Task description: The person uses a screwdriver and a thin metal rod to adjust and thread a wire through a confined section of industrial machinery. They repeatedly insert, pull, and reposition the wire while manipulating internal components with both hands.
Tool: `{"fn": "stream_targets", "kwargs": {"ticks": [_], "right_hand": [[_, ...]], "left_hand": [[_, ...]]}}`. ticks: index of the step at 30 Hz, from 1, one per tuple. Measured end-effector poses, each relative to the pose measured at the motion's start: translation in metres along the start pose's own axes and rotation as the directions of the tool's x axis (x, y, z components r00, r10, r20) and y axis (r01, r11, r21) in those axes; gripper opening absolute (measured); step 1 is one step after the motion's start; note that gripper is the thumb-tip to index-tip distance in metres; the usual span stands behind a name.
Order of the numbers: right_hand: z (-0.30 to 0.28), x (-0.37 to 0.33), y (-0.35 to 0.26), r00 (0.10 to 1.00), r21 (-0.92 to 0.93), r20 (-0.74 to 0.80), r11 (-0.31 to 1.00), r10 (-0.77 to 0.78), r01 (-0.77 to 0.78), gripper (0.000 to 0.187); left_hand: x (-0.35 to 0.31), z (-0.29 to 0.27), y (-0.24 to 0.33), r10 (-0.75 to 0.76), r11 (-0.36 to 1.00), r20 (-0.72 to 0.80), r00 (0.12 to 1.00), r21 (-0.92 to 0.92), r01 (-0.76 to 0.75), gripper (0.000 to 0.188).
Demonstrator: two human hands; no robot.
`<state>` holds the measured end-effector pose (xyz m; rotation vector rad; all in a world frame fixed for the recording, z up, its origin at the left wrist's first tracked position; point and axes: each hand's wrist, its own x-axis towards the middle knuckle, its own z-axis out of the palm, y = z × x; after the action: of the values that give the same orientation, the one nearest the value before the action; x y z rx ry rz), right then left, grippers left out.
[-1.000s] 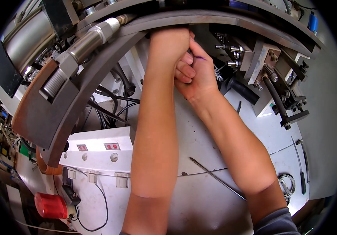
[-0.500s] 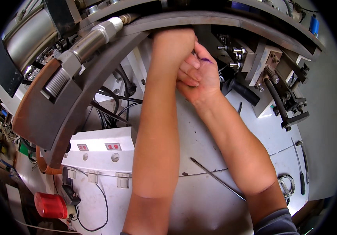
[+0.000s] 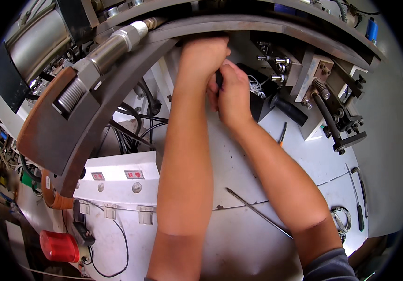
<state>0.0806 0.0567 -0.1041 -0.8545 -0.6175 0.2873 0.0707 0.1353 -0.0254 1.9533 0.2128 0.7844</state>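
Both my arms reach up under a curved dark metal frame (image 3: 232, 23). My left hand (image 3: 204, 56) is closed just below the frame's edge; its fingertips are mostly hidden, and what it grips does not show. Right beside it, my right hand (image 3: 235, 96) is closed with its back partly toward me. A short dark piece, like the end of a black handle (image 3: 219, 78), shows between its fingers; the rest of that piece is hidden. The two hands are close together, near the left wrist.
Metal brackets with a spring (image 3: 322, 88) and a black cylindrical grip (image 3: 291, 110) stand to the right. A long metal rod (image 3: 257, 211) and an orange-handled tool (image 3: 283, 135) lie on the white table. Leftward are a white control box (image 3: 117, 182), black cables (image 3: 125, 138) and a red beacon (image 3: 59, 246).
My right hand has turned from palm showing to a closed grip, shifting slightly left. A dark piece now shows in its fingers. White strands beyond it have come into sight.
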Motion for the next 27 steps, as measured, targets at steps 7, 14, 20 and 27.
{"fn": "stream_targets", "kwargs": {"ticks": [7,14,20,27], "right_hand": [[0.004,0.027,-0.013,0.972,-0.326,-0.054,0.924,-0.229,0.199,0.026],[0.014,0.021,-0.016,0.977,-0.138,-0.127,0.978,-0.171,0.153,0.019],[0.018,0.018,-0.007,0.955,-0.147,-0.183,0.967,-0.235,0.210,0.019],[0.023,0.011,-0.016,0.972,-0.041,-0.192,0.991,-0.135,0.129,0.017]], "left_hand": [[0.017,0.015,-0.019,0.094,0.958,0.007,0.996,-0.272,-0.088,0.025],[0.010,0.013,-0.009,0.027,0.995,0.023,0.999,-0.101,-0.024,0.024],[0.014,0.008,-0.012,0.057,0.998,0.039,0.998,0.037,-0.058,0.025],[0.012,0.007,-0.006,-0.033,0.996,0.036,0.999,0.079,0.030,0.023]]}}
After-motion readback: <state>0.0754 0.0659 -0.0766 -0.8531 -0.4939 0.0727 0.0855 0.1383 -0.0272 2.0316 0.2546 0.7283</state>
